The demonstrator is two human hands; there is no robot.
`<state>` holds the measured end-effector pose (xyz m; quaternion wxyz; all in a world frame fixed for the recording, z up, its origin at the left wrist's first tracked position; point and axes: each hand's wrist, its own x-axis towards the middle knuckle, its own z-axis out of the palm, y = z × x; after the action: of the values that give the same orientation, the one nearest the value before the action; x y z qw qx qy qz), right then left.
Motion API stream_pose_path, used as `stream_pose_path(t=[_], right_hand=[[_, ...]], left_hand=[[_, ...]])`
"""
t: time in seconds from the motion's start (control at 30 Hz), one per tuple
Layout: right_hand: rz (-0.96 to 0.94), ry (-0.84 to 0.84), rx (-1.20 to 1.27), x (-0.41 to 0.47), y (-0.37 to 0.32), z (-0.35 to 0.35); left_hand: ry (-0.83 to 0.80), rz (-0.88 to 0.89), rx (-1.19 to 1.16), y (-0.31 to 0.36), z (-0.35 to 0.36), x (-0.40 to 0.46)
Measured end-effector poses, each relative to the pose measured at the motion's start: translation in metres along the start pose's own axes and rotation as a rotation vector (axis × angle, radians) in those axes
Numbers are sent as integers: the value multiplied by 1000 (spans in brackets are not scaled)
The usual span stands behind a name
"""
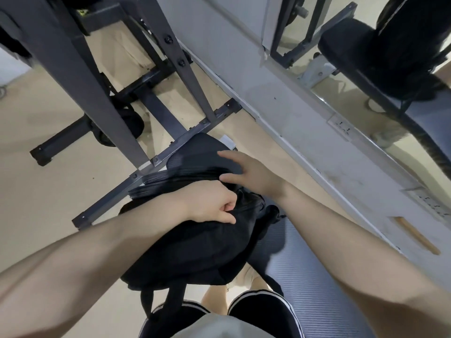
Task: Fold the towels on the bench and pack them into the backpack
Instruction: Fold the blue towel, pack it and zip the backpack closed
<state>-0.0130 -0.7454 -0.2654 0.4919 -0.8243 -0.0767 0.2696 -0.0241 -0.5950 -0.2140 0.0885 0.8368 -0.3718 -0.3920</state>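
Black backpack (195, 242) on the floor: left hand (210, 203) pinches fabric at its opening, right hand (246, 172) rests on top, fingers straight.

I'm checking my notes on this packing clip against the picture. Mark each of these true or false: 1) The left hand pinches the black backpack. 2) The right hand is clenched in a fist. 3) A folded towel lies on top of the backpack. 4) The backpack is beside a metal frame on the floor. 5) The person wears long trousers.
1) The left hand pinches the black backpack: true.
2) False: the right hand has straight fingers laid on the backpack.
3) False: no towel shows on it.
4) True: the metal frame runs right by it.
5) False: striped dark shorts, bare legs.
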Motion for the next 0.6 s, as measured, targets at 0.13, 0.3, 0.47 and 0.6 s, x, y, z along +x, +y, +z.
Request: stream_pose_path(t=[0.13, 0.3, 0.47, 0.6], right_hand=[[5, -100, -49, 12, -9, 18], [-192, -104, -343, 14, -16, 32], [-71, -60, -560, 5, -14, 27], [-19, 63, -612, 2, -4, 18]], left_hand=[[113, -31, -65, -10, 2, -20], [529, -165, -160, -78, 11, -52], [223, -354, -417, -134, 40, -76], [425, -319, -431, -134, 54, -75]])
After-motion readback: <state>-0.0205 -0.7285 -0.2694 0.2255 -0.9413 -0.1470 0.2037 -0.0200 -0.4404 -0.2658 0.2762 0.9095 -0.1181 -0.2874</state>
